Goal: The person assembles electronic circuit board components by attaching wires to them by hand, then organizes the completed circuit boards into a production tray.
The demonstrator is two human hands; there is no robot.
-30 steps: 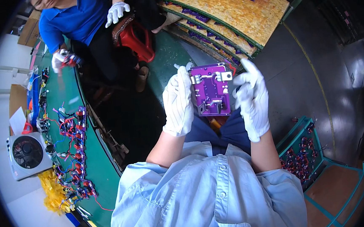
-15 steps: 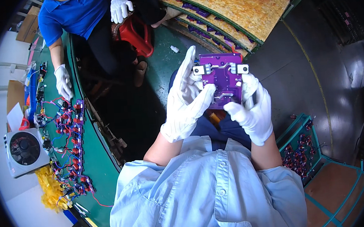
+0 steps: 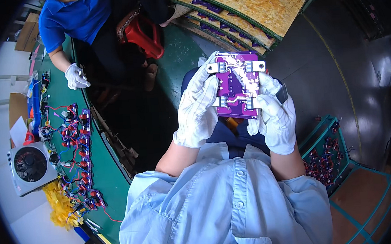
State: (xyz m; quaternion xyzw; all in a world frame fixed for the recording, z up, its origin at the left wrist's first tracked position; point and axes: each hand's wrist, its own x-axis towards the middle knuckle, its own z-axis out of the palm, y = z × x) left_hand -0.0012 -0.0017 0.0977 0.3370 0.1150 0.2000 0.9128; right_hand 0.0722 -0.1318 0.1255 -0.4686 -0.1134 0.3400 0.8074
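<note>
I hold a purple circuit board (image 3: 237, 88) with silver metal tabs up in front of me, above my lap. My left hand (image 3: 198, 109), in a white glove, grips its left edge with fingers reaching to the top corner. My right hand (image 3: 274, 114), also gloved, supports the board from the lower right, with fingers behind it. The board's solder side faces me.
A green workbench (image 3: 95, 151) on the left carries several wired assemblies with red parts, a small white fan (image 3: 28, 166) and yellow pieces. A person in blue with a gloved hand (image 3: 75, 76) works there. A red stool (image 3: 146, 32), stacked boards and a teal crate (image 3: 331, 153) surround me.
The board has been turned and raised, its pale traced side now facing me. My left hand shifted up along its left edge. The other person's hand moved down to the bench.
</note>
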